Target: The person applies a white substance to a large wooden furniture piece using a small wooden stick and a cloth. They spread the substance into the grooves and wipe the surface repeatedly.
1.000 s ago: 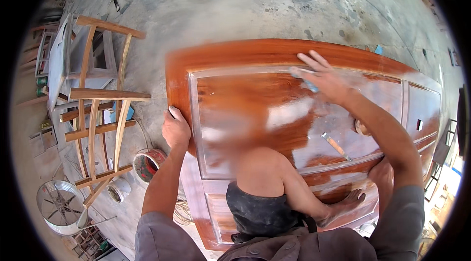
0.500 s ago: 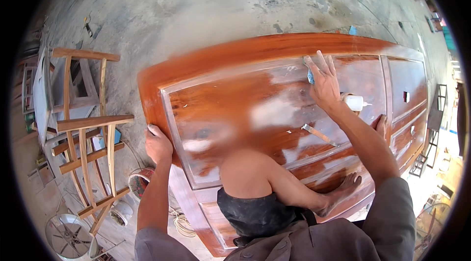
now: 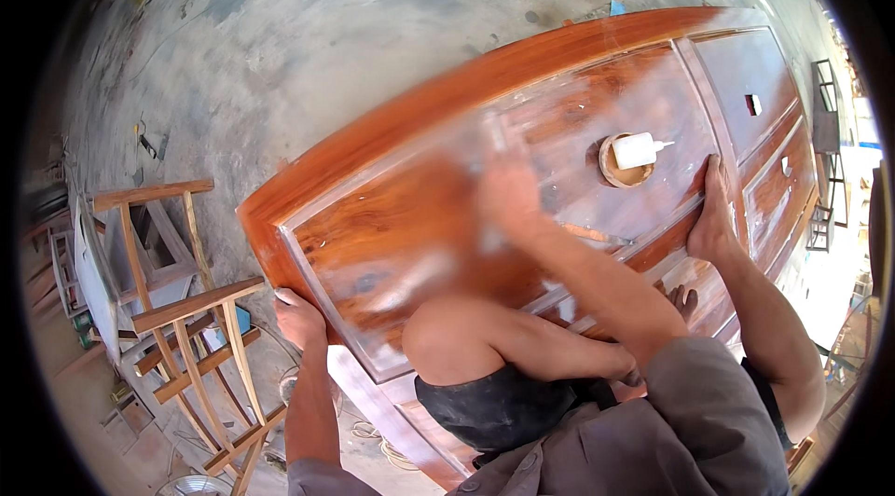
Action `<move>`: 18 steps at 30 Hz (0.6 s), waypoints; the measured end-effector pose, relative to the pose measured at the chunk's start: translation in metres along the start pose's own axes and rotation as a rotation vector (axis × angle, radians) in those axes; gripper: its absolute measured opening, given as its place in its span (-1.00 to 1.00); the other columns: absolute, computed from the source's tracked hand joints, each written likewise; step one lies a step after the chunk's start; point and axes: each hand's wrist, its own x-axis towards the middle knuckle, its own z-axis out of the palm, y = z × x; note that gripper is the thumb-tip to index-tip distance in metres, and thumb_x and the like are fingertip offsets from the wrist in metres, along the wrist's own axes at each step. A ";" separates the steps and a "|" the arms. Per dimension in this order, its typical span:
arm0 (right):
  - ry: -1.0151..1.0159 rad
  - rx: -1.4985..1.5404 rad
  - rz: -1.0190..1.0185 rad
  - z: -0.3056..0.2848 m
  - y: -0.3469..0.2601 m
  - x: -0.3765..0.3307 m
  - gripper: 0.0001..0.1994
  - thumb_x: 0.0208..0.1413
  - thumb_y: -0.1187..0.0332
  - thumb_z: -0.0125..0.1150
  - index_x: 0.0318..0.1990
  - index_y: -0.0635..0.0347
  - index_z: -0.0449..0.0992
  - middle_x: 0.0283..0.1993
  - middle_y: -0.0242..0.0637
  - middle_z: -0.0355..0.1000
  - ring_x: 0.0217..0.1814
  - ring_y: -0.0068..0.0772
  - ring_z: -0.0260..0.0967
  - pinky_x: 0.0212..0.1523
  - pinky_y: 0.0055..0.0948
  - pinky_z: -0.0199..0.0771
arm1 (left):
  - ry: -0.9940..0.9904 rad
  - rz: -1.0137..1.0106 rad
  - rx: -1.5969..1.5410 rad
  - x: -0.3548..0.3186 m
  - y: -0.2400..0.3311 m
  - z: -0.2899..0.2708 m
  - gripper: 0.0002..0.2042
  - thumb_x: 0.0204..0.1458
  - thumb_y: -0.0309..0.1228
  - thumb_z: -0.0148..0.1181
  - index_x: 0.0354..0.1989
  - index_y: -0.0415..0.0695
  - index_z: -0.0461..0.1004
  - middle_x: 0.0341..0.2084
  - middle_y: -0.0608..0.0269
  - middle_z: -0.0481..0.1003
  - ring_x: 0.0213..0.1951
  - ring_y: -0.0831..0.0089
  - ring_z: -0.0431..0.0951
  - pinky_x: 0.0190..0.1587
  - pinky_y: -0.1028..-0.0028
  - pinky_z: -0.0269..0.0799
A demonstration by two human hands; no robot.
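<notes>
A large reddish-brown panelled wooden piece [image 3: 550, 53], like a cabinet front, lies flat under me, with whitish dusty patches. My left hand [image 3: 300, 319] is closed over its left edge near the corner. On the panel's middle, my right hand [image 3: 511, 193] is smeared by motion; its fingers, and anything under them, cannot be made out. Beyond it stands a round tan bowl [image 3: 611, 170] with a white nozzle bottle [image 3: 636, 150] resting across it. A slim tool with an orange-brown handle [image 3: 583, 233] lies beside my right forearm, partly hidden.
My bent knee [image 3: 447, 333] and bare foot [image 3: 716, 216] rest on the wooden piece. To the left lean slatted wooden frames [image 3: 200, 310]. A coil of cable [image 3: 387, 449] lies on the concrete floor [image 3: 308, 58]. Dark frames [image 3: 825, 151] stand at the far right.
My right hand has swept left and nearer across the panel; the blue sheet seen under its fingers before is lost in blur. My left hand keeps its hold. The view has turned.
</notes>
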 end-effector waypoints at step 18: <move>0.040 0.170 0.095 -0.026 0.045 -0.018 -0.30 0.17 0.49 0.01 0.46 0.60 0.03 0.45 0.29 0.21 0.59 0.19 0.04 0.60 -0.04 -0.02 | 0.058 0.045 0.013 -0.006 0.005 0.003 -0.33 0.42 0.01 -0.35 -0.07 -0.39 0.57 -0.13 -0.42 0.58 -0.06 -0.39 0.55 0.06 -0.16 0.41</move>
